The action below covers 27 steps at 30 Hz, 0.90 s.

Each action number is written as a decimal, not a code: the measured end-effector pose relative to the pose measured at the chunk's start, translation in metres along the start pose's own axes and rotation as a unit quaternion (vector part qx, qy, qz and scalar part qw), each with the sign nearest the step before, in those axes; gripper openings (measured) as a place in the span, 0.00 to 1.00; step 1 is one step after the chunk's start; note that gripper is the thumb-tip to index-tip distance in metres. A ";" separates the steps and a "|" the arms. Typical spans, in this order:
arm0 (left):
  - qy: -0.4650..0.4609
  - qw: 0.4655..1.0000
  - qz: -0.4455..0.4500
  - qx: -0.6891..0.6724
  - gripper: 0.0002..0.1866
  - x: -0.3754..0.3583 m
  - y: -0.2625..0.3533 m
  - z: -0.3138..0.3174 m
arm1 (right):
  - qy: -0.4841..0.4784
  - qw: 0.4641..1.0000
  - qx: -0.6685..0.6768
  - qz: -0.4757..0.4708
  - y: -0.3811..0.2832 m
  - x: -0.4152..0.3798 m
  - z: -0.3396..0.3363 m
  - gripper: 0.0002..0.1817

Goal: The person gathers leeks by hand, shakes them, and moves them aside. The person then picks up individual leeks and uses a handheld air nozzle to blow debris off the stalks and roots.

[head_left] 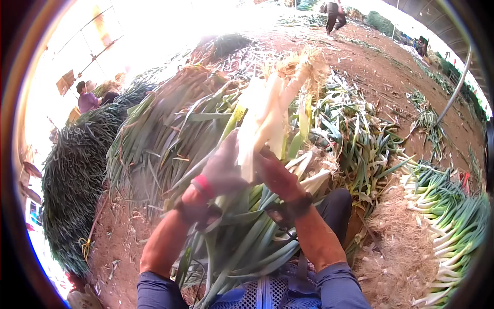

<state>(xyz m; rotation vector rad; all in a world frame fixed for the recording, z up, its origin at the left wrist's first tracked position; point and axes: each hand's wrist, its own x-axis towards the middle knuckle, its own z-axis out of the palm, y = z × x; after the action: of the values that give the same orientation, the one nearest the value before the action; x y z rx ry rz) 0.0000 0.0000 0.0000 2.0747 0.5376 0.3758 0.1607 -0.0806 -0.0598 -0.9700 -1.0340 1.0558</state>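
Note:
Upright before me is a bunch of large green onions [265, 113], white stems up, with shaggy roots at the top and long green leaves hanging toward my lap. My left hand [224, 160], in a dark glove with a red band at the wrist, is closed around the left side of the stems. On the other side my right hand [277, 172], also gloved, grips the same bunch. Both hands are somewhat blurred, and the stems hide some fingers. More green onions lie just behind and beside the right hand, their white ends [315, 180] pointing right.
A big heap of green onions [164, 126] lies ahead to the left, with a darker stack [77, 180] beyond. Stripped leaves [350, 129] are piled ahead right. Cleaned onions [442, 226] line the right side beside trimmed roots [396, 247]. One person [90, 98] sits left; another [333, 15] walks far off.

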 end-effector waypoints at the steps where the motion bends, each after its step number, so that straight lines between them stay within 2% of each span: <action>1: 0.060 0.998 0.036 0.000 0.55 0.001 -0.015 0.002 | -0.025 1.000 0.005 0.009 -0.005 0.000 0.004 0.45; 2: 0.117 0.991 0.072 0.000 0.54 0.001 -0.018 0.001 | -0.049 0.999 0.010 0.018 -0.006 0.001 0.006 0.42; 3: 0.180 0.964 0.123 0.154 0.38 0.012 -0.015 0.025 | -0.049 0.998 -0.010 0.035 -0.005 -0.007 -0.015 0.42; 5: 0.133 0.958 0.107 0.230 0.20 0.027 -0.048 0.015 | -0.075 0.987 -0.130 -0.049 -0.006 0.005 -0.014 0.37; 6: 0.057 0.908 0.166 0.380 0.14 0.027 -0.049 0.009 | -0.064 0.982 -0.174 -0.024 -0.018 0.003 -0.010 0.33; 7: -0.017 0.828 0.224 0.514 0.11 0.031 -0.048 0.006 | -0.063 0.983 -0.173 -0.024 -0.016 0.003 -0.010 0.33; 8: -0.020 0.909 0.010 0.415 0.07 0.024 0.020 0.010 | -0.035 0.988 -0.139 -0.048 -0.012 0.003 -0.009 0.33; 9: -0.023 0.910 0.008 0.415 0.07 0.033 -0.010 0.007 | -0.007 0.992 -0.106 -0.069 -0.008 0.002 -0.009 0.33; 11: -0.066 0.837 0.271 0.471 0.02 0.051 -0.093 -0.003 | -0.008 0.994 -0.092 -0.056 -0.008 0.000 -0.010 0.32; 12: -0.116 0.962 0.078 0.237 0.07 0.047 -0.068 -0.002 | -0.010 0.996 -0.082 -0.045 -0.008 -0.001 -0.009 0.31; 13: -0.117 0.961 0.073 0.239 0.07 0.048 -0.081 -0.002 | -0.012 0.996 -0.076 -0.044 -0.015 -0.004 -0.007 0.31; 14: -0.091 0.991 0.079 0.065 0.11 0.051 -0.102 -0.002 | -0.010 0.995 -0.085 -0.043 -0.025 -0.008 -0.006 0.30; 15: -0.060 0.989 0.083 -0.110 0.14 0.056 -0.123 -0.002 | -0.008 0.995 -0.094 -0.043 -0.030 -0.009 -0.004 0.29; 16: -0.008 0.990 0.097 -0.102 0.19 0.063 -0.131 0.000 | -0.009 0.995 -0.090 -0.044 -0.026 -0.007 -0.003 0.29; 17: -0.009 0.990 0.096 -0.099 0.19 0.070 -0.138 -0.005 | -0.016 0.996 -0.061 -0.059 -0.020 -0.004 -0.002 0.28; 19: -0.036 0.981 0.166 -0.090 0.17 0.076 -0.140 -0.011 | -0.021 0.997 -0.028 -0.073 -0.017 -0.004 -0.001 0.27; 20: -0.051 0.983 0.139 -0.111 0.15 0.064 -0.079 -0.015 | -0.013 0.997 0.028 -0.072 -0.018 -0.007 0.001 0.25; 21: -0.053 0.983 0.138 -0.108 0.15 0.065 -0.076 -0.017 | -0.004 0.994 0.083 -0.071 -0.019 -0.009 0.002 0.23; 23: -0.019 0.991 0.132 -0.028 0.15 0.069 -0.071 -0.020 | -0.012 0.995 0.087 -0.047 -0.014 -0.012 0.000 0.24; 24: -0.033 0.996 0.058 -0.061 0.17 0.066 -0.067 -0.022 | -0.022 0.996 0.089 -0.021 -0.011 -0.012 -0.002 0.26; 25: -0.036 0.996 0.057 -0.060 0.17 0.063 -0.052 -0.019 | -0.020 0.995 0.091 -0.022 0.001 -0.005 -0.002 0.26; 27: -0.051 0.998 -0.035 0.016 0.18 0.057 -0.020 -0.016 | -0.022 0.957 0.290 -0.022 0.022 0.018 0.000 0.26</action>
<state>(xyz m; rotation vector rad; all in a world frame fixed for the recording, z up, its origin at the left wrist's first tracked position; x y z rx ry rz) 0.0372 0.0499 -0.0059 2.0866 0.5559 0.2197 0.1587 -0.0585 -0.0777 -0.4453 -0.7092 1.2516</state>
